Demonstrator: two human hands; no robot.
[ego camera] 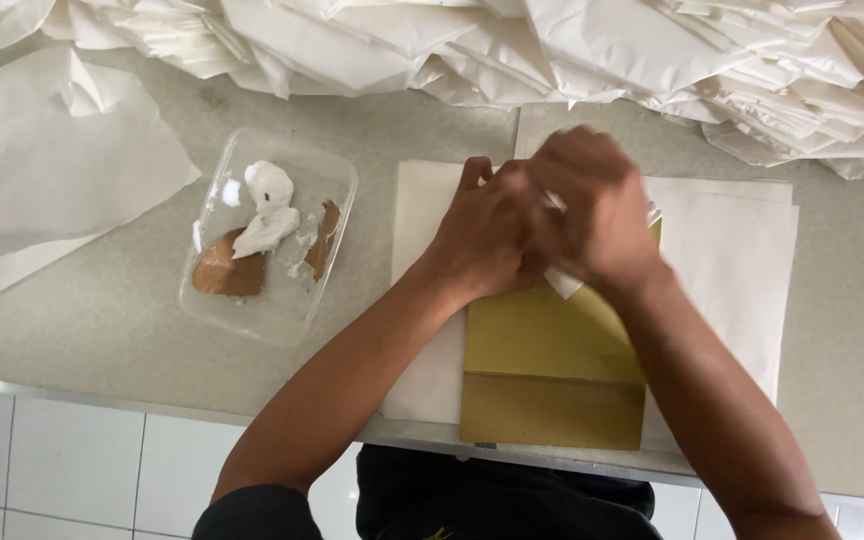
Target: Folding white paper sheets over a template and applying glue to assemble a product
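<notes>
hands [542,215] on gold bag [550,365], glue tray [270,235] beside

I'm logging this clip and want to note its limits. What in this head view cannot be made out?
- Top edge of the gold paper bag: hidden under both hands.
- Right hand: motion-blurred, so its grip on the white paper scrap is unclear.
- Left hand: its fingertips are hidden behind the right hand.
- White paper pile: cut off by the top edge.

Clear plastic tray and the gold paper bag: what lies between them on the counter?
In the head view, a strip of bare counter and the left edge of the white paper sheets under the gold bag separate it from the tray.
</notes>
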